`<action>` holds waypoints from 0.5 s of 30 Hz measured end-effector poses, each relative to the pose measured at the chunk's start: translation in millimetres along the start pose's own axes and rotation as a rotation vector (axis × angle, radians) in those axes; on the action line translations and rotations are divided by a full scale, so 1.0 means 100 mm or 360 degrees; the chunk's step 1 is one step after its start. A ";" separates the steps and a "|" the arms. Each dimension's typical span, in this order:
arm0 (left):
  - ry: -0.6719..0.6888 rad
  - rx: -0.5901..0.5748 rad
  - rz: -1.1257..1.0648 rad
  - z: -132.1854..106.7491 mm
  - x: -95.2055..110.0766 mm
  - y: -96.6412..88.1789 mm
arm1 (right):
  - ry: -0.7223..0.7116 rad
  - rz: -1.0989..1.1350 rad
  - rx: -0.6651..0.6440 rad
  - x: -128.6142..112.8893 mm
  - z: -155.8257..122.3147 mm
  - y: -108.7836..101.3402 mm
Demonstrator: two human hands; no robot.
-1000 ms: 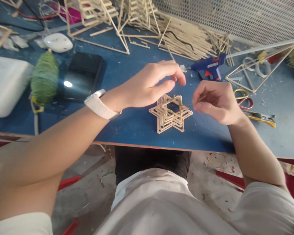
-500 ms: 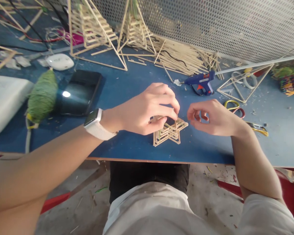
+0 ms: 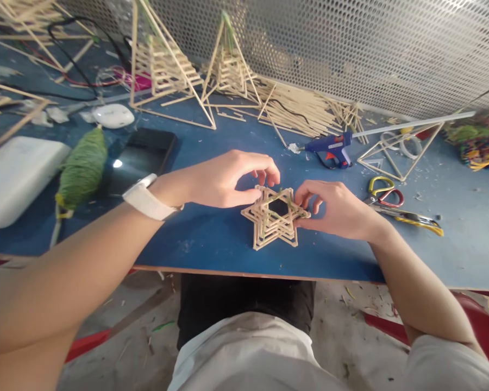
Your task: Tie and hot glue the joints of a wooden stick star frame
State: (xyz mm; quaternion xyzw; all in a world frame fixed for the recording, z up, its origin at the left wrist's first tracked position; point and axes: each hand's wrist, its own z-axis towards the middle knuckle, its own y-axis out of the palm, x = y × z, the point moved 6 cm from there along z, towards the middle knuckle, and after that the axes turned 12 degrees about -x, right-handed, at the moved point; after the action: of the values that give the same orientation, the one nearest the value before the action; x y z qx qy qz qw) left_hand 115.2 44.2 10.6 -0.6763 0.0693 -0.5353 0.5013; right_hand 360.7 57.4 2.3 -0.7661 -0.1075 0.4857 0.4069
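A six-pointed star (image 3: 275,231) built from layered thin wooden sticks lies flat on the blue table, with some green strands wound on it. My left hand (image 3: 232,179) is at its upper left, fingers spread and thumb close to the upper left point; it holds nothing. At the star's right point, my right hand (image 3: 334,209) has its thumb on the lower side and fingertips on the upper side, lightly gripping it. Scissors (image 3: 385,191) with yellow and red handles and a yellow utility knife (image 3: 419,220) lie right of that hand.
Behind stand a blue glue gun (image 3: 332,146), a pile of sticks (image 3: 297,106) and stick pyramids (image 3: 230,76) against a perforated metal panel (image 3: 350,49). At left are a dark phone (image 3: 144,157), a green yarn bundle (image 3: 82,168) and a white mouse (image 3: 113,115). The table edge (image 3: 228,274) is near me.
My left hand has let go of the star and opened, drawing back to the left. My right hand has moved left onto the star's right point. The view has shifted slightly.
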 end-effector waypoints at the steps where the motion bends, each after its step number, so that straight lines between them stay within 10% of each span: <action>1: 0.0040 -0.0001 0.0019 0.00 0.01 0.01 | 0.0000 0.0013 -0.0006 0.01 0.00 0.00; 15: 0.0273 0.0214 0.0139 -0.02 0.14 -0.01 | -0.0018 0.0082 -0.0045 0.06 0.03 0.00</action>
State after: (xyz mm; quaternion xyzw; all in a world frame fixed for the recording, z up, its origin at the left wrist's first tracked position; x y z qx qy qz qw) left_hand 118.9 34.3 20.2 -0.5892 0.1052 -0.5721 0.5607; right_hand 361.4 61.8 -2.4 -0.7716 -0.0971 0.4987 0.3828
